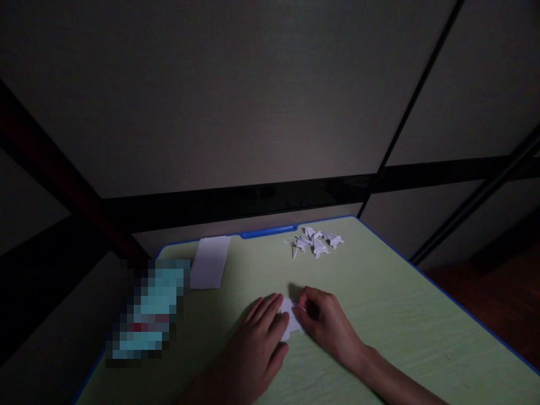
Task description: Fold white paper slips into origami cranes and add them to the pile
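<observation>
A pale green worktop (379, 315) with a blue edge filled the lower view, dimly lit. At its near side lay the small folded white paper (287, 318), between the two hands. The left hand (261, 343) was palm down, its grip released, fingers together and resting on the paper's left side. The right hand (331, 323) had its grip closed on the paper's right side, thumb and forefinger pinching. Farther left was a pixelated turquoise object (160, 298), then a white sheet (210, 262). Toward the far right corner sat a cluster of folded paper shapes (319, 247). Behind stood grey panels (236, 101) crossed by a black band (236, 205).
</observation>
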Demonstrator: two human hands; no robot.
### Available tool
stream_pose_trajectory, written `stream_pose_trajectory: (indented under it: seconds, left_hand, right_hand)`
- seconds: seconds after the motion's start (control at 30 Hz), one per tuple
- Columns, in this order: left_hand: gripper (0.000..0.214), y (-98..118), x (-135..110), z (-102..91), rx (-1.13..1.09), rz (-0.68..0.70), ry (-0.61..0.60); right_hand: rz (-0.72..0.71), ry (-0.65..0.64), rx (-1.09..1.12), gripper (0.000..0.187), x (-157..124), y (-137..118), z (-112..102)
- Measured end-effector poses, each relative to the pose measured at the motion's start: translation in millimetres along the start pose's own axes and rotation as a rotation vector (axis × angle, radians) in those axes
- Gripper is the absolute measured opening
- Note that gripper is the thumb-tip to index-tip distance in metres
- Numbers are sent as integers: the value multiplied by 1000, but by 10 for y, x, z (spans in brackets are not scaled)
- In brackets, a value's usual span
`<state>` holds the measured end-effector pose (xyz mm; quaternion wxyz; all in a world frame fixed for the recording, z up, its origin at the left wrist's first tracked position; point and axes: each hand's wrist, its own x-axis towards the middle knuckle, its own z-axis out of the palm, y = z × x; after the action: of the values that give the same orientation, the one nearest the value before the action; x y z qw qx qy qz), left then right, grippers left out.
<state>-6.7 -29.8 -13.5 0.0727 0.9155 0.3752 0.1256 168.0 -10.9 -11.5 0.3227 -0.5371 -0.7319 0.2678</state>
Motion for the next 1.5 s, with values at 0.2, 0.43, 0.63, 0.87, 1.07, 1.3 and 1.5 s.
stream_pose_trajectory:
  seconds: [0.2,0.43,0.63,0.87,1.07,1.3,1.5]
  left_hand:
    - [48,29,40,11,0,-28,45]
    - [44,80,84,24,62,-62,72]
    - [43,61,71,35,-7,-79,59]
    - [45,-3,7,-13,7,-8,-5]
    - [45,24,-6,-20,28,-27,-14]
    - [53,-55,-6,-98,-62,49,-109]
    - [50,-81,-32,-202,-86,83,-192]
  right_hand:
    - [-79,72,21,9,-32,-7,-3]
    - [-257,54,-115,14,-53,25,5]
    - [-575,-27,-383,20,-59,70,-37]
    - [-673,-78,-450,21,-56,57,-92]
    - [-467,-86,-158,12,-62,87,-97]
    - [-300,-153,110,11,-23,119,-137]
    - [-331,-159,104,14,-29,95,-145]
